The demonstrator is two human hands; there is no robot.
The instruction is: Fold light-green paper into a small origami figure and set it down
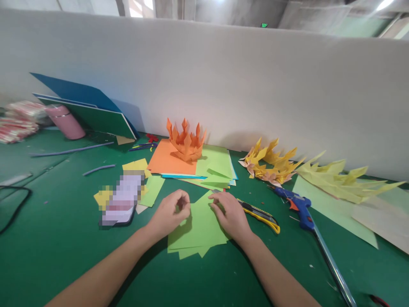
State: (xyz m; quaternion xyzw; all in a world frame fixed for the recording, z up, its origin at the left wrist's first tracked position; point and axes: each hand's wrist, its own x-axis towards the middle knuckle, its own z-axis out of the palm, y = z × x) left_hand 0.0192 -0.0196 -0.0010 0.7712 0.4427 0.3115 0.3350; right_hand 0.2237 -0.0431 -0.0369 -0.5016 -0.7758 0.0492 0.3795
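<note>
Pink at the far left: a bottle (66,123) beside red-and-white bundles (21,121), with blue and green boards (92,115) leaning at the pale partition (204,81). Then two purplish strips (83,148) on the green tabletop (153,277), and a blurred phone (125,200) among yellow scraps (136,165). Left hand (169,213) at the left edge of loosely stacked light green sheets (201,238), fingers curled into a ring, thumb and forefinger tips close; nothing visible between them, full closure impossible to tell. Behind, on piled coloured paper (166,157), an upright orange crown (188,149), apparently finished. Right hand (230,215) over the sheets' right side, fingers loosely bent, thumb apart from forefinger, seemingly empty; contact with the paper unclear. Just beside it, a yellow-handled cutter (260,213). Farther right, a yellow-orange crown (275,172), likewise apparently finished, a blue glue gun (305,209), and a pale spiky paper piece (345,181) on pale sheets (332,213), completeness uncertain. Between the hands, only flat sheets, corners jutting unevenly: work on these probably barely begun, nearly all of it seemingly left.
</note>
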